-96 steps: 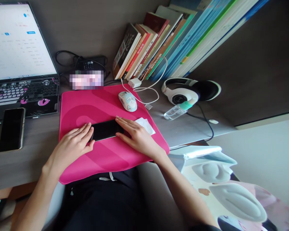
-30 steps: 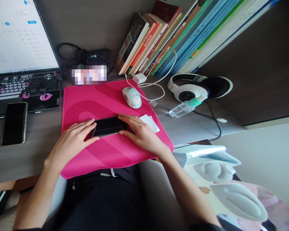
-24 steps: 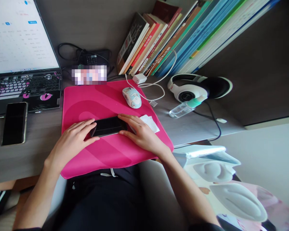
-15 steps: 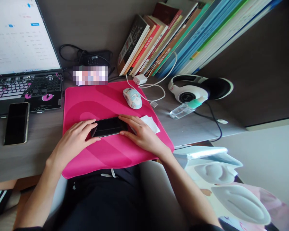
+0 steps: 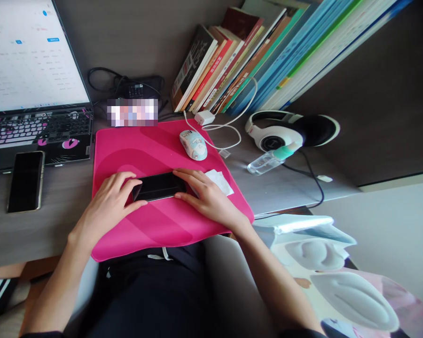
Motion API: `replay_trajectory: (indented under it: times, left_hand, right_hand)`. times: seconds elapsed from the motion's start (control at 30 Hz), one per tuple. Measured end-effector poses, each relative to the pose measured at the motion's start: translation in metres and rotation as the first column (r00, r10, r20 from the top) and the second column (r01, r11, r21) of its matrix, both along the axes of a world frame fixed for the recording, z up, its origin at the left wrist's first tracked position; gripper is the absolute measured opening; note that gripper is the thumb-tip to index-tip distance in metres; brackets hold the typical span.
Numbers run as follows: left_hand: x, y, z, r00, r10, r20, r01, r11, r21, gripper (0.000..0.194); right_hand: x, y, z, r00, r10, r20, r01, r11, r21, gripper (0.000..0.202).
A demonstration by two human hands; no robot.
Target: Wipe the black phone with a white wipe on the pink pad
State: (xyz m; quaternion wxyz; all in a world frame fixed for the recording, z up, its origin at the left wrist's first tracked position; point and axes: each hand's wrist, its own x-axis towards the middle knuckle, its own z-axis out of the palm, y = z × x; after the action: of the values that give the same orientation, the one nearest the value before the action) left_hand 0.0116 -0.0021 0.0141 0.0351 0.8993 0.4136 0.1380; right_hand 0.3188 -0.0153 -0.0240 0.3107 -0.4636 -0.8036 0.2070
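Observation:
A black smartphone (image 5: 159, 186) lies sideways over the pink desk mat (image 5: 127, 230), its dark screen facing up. My left hand (image 5: 114, 197) is closed around its left end, thumb at the near edge and a fingertip at the far corner. At the other end my right hand (image 5: 206, 193) grips it the same way, fingers along the far edge and thumb at the near one. White tissue (image 5: 220, 182) pokes out beside my right hand, partly covered by it. A light-blue patterned mouse (image 5: 193, 145) sits on the mat beyond the phone.
To the left stand a laptop (image 5: 38, 134) and a second phone (image 5: 26, 181). Books (image 5: 211, 70) lean at the back. White headphones (image 5: 278, 134), a clear bottle (image 5: 266, 163) and a white charger (image 5: 205, 117) with its cable lie to the right. Someone's striped clothing shows at lower left.
Some fingers of my left hand have lifted and bent slightly at the phone's left end. My right hand and the phone stay nearly still.

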Motion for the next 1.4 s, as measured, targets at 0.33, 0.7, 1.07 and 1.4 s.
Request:
replay_trajectory:
  times: [0.33,0.7,1.07,1.4]
  left_hand:
    - [0.0,0.0,0.003,1.0,-0.014,-0.01,0.014,1.0,0.02,0.043]
    - [0.0,0.001,0.003,0.999,-0.036,-0.014,0.037,0.998,0.052,0.044]
    - [-0.001,0.001,-0.001,0.999,-0.042,-0.035,0.043,0.999,0.031,0.063]
    - [-0.001,0.001,0.003,0.999,-0.046,-0.016,0.046,0.998,0.038,0.047]
  right_hand:
    - [-0.001,0.0,0.001,1.0,0.008,0.025,-0.008,1.0,0.008,0.055]
    - [-0.003,0.0,-0.001,0.999,-0.003,0.052,0.0,0.999,0.049,0.056]
    - [0.018,-0.036,0.022,0.841,-0.346,0.415,0.214,0.919,0.331,0.045]
    - [0.008,-0.029,0.022,0.752,-0.46,0.472,0.269,0.868,0.418,0.035]
